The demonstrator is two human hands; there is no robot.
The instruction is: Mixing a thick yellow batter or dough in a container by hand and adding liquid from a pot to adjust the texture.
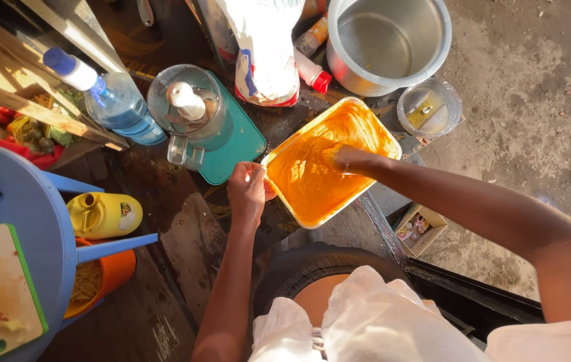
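- Under the right hand [339, 158] lies thick orange batter [319, 181], filling a rectangular tub [278, 151]; the fingers are sunk in it, so their grip cannot be told.
- Left hand [247, 190] is closed on the tub's near rim, pinching it.
- Beyond the left hand, a food processor [188, 107] stands on a teal board [238, 144].
- Past the right hand, a metal pot [387, 41] is cut off by the frame's top.

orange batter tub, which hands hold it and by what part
The left hand grips the tub by its near-left rim. The right hand is sunk in the batter, not holding the tub.
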